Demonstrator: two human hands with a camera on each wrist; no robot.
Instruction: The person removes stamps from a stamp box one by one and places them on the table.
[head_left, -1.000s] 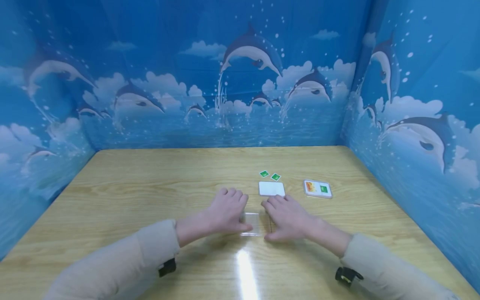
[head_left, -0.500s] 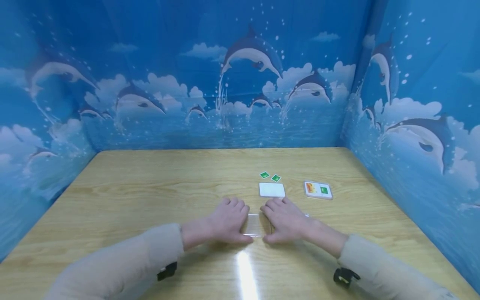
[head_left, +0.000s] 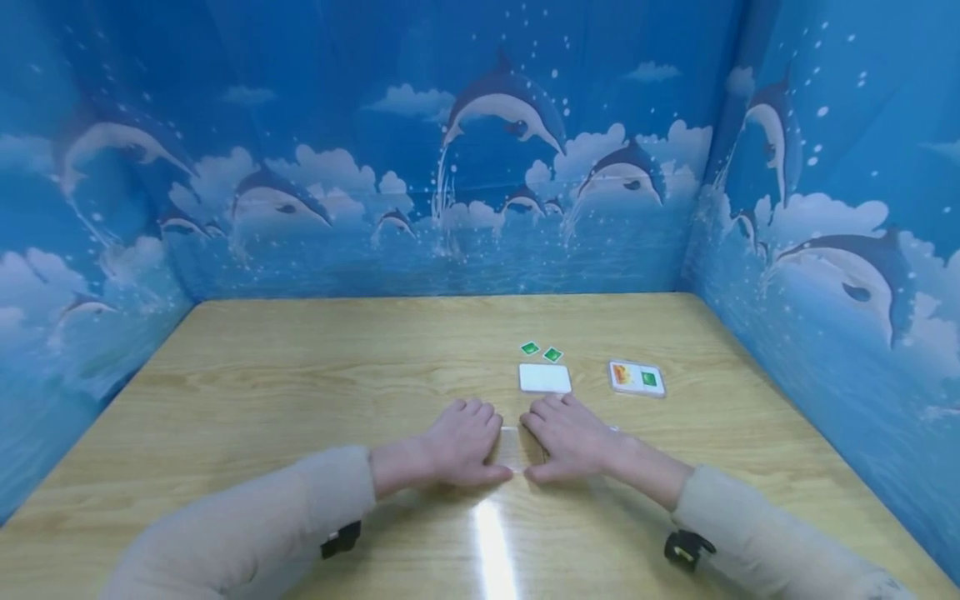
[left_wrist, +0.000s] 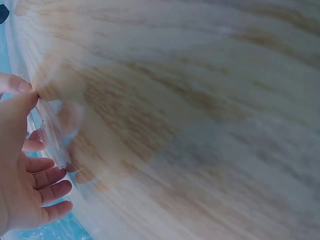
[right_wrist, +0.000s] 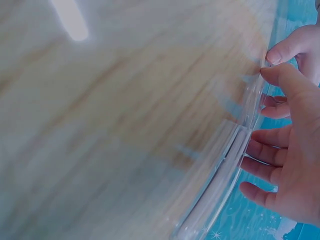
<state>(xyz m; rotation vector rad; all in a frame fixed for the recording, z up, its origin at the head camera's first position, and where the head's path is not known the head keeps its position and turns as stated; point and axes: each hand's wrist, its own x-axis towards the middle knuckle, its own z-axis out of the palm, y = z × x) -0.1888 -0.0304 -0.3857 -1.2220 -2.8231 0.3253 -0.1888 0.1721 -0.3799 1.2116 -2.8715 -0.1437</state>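
Between my hands, a clear plastic case (head_left: 511, 448) lies low over the wooden table. My left hand (head_left: 461, 443) holds its left part, thumb at the near edge and fingers at the far side. From the right, my right hand (head_left: 570, 439) grips the other end in the same way. The thumbs nearly meet in the right wrist view, where a clear case edge with a whitish strip (right_wrist: 215, 185) runs past my right fingers (right_wrist: 262, 167). Most of the case is hidden under my hands in the head view.
Just beyond my right hand lies a white rectangular card or case (head_left: 544, 378). Two small green cards, one nearer (head_left: 552, 355) and one farther (head_left: 530, 348), lie behind it. To the right is a clear-edged case (head_left: 636, 378) with orange and green pictures. Dolphin-printed curtains (head_left: 420, 167) enclose the table.
My left hand has slid a little to the right, toward my right hand. Less of the clear case shows between them. The cards have stayed in place.
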